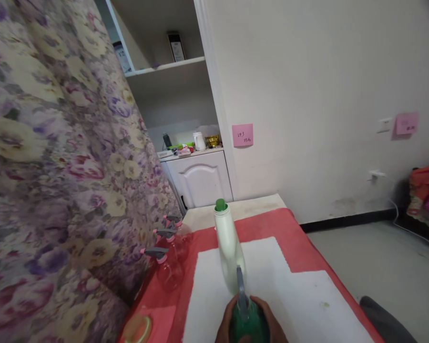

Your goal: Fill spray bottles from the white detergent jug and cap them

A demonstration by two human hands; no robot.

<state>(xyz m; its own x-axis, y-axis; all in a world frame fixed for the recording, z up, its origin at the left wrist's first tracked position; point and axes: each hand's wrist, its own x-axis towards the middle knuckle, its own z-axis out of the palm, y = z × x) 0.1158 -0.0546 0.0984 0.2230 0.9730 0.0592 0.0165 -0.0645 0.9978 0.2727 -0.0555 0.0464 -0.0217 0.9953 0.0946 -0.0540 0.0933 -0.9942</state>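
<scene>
At the bottom of the head view, a dark green spray bottle (248,324) with a grey trigger head (241,293) is held between both hands. My left hand (226,321) is wrapped round its left side and my right hand (270,319) round its right side. Just beyond them a tall pale green bottle (229,243) stands upright, its threaded neck uncapped. Something green (220,205) shows at the neck; I cannot tell whether it is in the mouth or behind it. The lower part of the spray bottle is cut off by the frame.
Several clear spray bottles (169,274) with pink and grey heads stand at the table's left edge. A round golden-rimmed lid or dish (137,328) lies nearer. White sheets (307,290) cover part of the red cloth (275,221). A floral curtain (75,190) hangs close on the left.
</scene>
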